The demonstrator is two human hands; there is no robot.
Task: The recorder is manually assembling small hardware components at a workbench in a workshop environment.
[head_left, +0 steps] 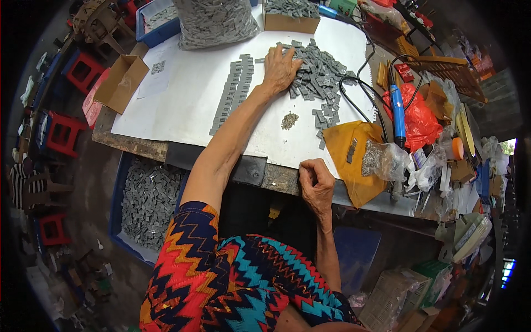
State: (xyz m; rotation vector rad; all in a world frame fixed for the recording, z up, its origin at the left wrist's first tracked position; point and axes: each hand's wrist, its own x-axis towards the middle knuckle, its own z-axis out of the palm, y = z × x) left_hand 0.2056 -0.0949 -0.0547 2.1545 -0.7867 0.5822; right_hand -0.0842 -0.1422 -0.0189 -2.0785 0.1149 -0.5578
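My left hand (281, 69) reaches across the white sheet (182, 105), its fingers apart at the left edge of a loose pile of small flat grey plastic pieces (315, 72). Just left of it, more of these grey pieces form two neat, slightly slanting columns (235, 91). My right hand (317, 185) rests at the table's near edge, fingers curled and thumb drawn in. Whatever those fingers may hold is hidden. Between my hands lies a little heap of tiny brass-coloured parts (289, 120).
A blue electric screwdriver (397, 116) with a black cable stands right of the pile, beside a yellow envelope (345, 149) and red plastic bag (423, 113). A bulging clear bag (215, 22) and cardboard box (291, 22) occupy the far edge. A blue crate (149, 205) sits lower left.
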